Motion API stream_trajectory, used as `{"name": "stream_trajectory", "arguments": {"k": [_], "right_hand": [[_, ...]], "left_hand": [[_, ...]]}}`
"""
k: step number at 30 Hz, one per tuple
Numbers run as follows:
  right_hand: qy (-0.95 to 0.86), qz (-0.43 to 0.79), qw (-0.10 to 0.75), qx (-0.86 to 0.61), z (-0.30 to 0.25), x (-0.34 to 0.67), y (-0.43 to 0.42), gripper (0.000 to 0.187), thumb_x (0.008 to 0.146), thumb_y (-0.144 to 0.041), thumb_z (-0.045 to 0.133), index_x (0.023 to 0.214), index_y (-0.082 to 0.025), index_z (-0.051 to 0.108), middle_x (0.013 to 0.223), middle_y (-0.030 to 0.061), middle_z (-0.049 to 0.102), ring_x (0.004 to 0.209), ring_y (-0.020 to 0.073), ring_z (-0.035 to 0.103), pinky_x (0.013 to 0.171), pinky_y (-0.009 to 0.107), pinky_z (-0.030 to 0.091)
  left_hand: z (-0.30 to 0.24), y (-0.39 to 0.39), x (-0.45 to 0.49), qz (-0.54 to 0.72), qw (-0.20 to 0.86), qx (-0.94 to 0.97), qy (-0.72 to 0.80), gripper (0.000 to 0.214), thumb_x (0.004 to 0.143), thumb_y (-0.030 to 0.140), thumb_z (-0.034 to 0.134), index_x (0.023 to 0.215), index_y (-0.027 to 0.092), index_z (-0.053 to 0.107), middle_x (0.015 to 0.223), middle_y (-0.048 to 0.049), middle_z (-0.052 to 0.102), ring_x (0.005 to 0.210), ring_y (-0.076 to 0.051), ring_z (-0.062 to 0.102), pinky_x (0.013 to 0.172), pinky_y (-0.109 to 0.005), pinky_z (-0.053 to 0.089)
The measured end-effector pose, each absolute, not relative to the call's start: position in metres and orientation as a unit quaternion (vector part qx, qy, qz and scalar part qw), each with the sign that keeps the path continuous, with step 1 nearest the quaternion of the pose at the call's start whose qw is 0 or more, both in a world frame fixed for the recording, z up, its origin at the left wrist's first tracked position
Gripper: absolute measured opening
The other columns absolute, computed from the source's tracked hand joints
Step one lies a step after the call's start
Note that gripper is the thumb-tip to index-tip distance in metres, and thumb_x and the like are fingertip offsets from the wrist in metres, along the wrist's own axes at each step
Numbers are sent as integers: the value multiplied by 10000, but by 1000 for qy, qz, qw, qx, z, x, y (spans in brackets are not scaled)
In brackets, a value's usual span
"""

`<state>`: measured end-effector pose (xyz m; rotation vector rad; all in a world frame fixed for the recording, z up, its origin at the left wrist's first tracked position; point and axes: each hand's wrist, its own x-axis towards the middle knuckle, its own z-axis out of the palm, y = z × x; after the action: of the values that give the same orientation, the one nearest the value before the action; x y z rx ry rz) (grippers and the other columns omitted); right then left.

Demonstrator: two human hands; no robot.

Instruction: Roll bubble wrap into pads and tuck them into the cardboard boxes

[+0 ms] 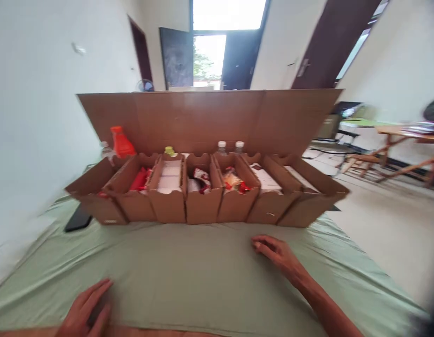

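My left hand (87, 310) is at the lower left, low over the green cloth (181, 276). Its fingers are stretched out with the thumb apart, and nothing is in it. My right hand (275, 252) is at the cloth in front of the boxes on the right. Its fingers are curled in, with the thumb tip close to the index finger; no object shows between them. Several open cardboard bins (204, 206) stand in a row beyond both hands. Inside them show red packets (141, 179), white boxes (170, 175) and a snack packet (232, 180).
A tall cardboard panel (199, 117) stands behind the bins. Before it are an orange-red bottle (121, 142), a yellow-green cap (169, 150) and two white-capped bottles (222, 146). A black phone-like slab (78, 219) lies at left. A wooden table (409, 133) and stool (360, 161) are at right.
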<state>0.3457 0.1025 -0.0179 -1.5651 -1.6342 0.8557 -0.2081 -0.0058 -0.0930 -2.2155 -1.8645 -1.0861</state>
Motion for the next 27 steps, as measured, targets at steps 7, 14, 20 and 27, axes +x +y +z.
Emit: {"name": "stream_trajectory", "arguments": {"k": [7, 14, 20, 27], "right_hand": [[-711, 376, 288, -520, 4, 257, 138, 423, 811, -536, 618, 1036, -221, 789, 991, 92, 789, 884, 286, 718, 776, 396, 565], [-749, 407, 265, -450, 8, 179, 173, 450, 832, -405, 609, 1219, -201, 715, 1135, 123, 764, 1035, 288, 710, 852, 405, 552], [-771, 447, 238, -386, -3, 121, 180, 402, 804, -351, 663, 1185, -237, 718, 1091, 82, 774, 994, 263, 720, 837, 379, 557], [-761, 441, 254, -402, -14, 88, 204, 540, 805, -322, 659, 1334, -228, 612, 1312, 125, 696, 1091, 269, 704, 834, 387, 577]], "left_hand": [[-7, 57, -186, -360, -98, -640, -671, 432, 870, 483, 524, 1170, 237, 713, 1240, -96, 728, 1093, -284, 698, 799, -401, 625], [-13, 102, -203, -347, -146, -630, -679, 421, 799, 422, 525, 1099, 210, 731, 1214, -111, 719, 1100, -277, 688, 913, -436, 584], [-13, 132, -242, -307, -148, -604, -721, 348, 839, 340, 558, 1131, 230, 712, 1223, -75, 706, 1056, -243, 684, 947, -416, 560], [-18, 182, -247, -262, -146, -600, -742, 286, 968, 373, 644, 1177, 177, 653, 1216, -84, 672, 1046, -223, 669, 911, -448, 572]]}}
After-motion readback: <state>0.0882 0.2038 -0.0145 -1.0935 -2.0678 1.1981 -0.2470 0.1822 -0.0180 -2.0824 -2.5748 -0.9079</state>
